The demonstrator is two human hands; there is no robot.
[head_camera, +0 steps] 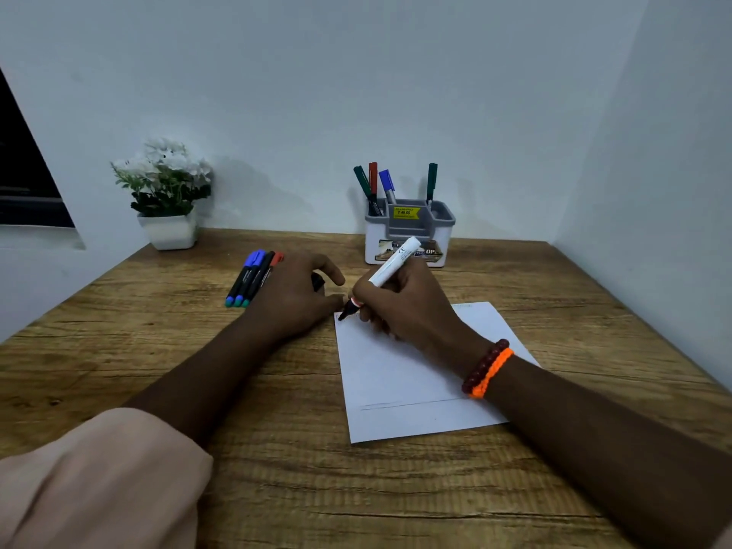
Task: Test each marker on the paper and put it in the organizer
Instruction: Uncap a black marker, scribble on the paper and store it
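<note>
My right hand (pixel 404 307) grips a white marker (pixel 390 265) with its black tip touching the top left corner of the white paper (pixel 400 374). My left hand (pixel 295 295) rests on the desk just left of that corner, fingers curled around a dark object that looks like the cap (pixel 318 282). Three markers (pixel 253 277) with blue, black and red caps lie side by side to the left of my left hand. The grey and white organizer (pixel 410 231) stands at the back and holds several markers upright.
A white pot of white flowers (pixel 166 196) stands at the back left of the wooden desk (pixel 277 469). Walls close the desk at the back and right. A dark window is at the far left.
</note>
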